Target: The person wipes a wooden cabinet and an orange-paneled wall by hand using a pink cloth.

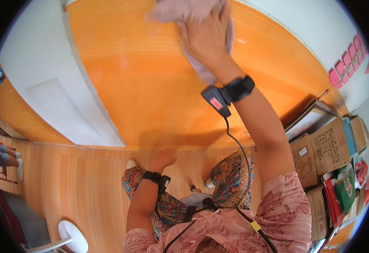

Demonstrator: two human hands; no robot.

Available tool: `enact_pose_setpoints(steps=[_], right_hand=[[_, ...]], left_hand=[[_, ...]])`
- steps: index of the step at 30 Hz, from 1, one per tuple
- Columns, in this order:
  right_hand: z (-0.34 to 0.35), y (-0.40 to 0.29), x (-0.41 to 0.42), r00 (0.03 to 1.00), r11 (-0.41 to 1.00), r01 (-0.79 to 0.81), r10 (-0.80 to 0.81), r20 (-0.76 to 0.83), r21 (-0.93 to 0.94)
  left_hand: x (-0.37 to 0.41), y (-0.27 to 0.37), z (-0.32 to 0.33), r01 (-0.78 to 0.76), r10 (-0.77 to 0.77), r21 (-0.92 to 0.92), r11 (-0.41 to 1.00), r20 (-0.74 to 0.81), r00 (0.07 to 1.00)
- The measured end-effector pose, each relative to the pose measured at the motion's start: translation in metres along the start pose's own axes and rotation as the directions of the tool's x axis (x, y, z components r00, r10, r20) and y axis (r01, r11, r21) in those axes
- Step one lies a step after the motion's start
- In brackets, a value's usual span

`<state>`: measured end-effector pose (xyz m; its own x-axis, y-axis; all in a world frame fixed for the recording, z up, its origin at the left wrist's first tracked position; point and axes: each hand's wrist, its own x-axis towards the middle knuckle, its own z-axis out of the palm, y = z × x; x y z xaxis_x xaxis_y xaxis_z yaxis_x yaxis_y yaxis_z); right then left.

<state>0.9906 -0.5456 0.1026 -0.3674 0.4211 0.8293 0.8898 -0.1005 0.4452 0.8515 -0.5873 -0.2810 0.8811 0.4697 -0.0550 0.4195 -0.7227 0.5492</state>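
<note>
A pale pink cloth (200,68) lies bunched and spread beneath my right hand (205,39), against the orange wood-look wall panel (133,91). The hand presses on it high on the panel, with the arm stretched upward, and the fingers partly overlap the cloth. The cloth's upper part is blurred and cut off by the picture's top edge. Lower down, my left hand (165,158) hangs in front of the panel's foot, above the wood-look floor (76,186). Nothing shows in it, and its fingers are partly hidden from above.
Cardboard boxes (330,145) and flat boards (311,117) lean along the right wall. A white door-like panel (54,91) borders the orange one. At lower left stands a round white base (73,235). Another person's legs (12,161) show at far left. A cable (235,139) trails from my right wrist.
</note>
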Motion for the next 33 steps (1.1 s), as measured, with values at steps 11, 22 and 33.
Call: enact_pose_setpoints(steps=[11, 22, 33], right_hand=[[0.101, -0.147, -0.163, 0.714, 0.721, 0.529, -0.663, 0.225, 0.448], [0.066, -0.116, -0.096, 0.851, 0.856, 0.267, -0.425, 0.308, 0.443], [0.121, -0.185, -0.21, 0.522, -0.639, -0.769, -0.628, 0.577, -0.001]], left_hand=[[-0.009, 0.007, -0.017, 0.111, -0.111, 0.019, 0.994, -0.022, 0.994], [-0.006, 0.001, -0.011, 0.184, -0.186, 0.062, 0.981, 0.031, 0.982], [-0.007, 0.018, -0.008, 0.152, -0.162, 0.082, 0.985, 0.145, 0.976]])
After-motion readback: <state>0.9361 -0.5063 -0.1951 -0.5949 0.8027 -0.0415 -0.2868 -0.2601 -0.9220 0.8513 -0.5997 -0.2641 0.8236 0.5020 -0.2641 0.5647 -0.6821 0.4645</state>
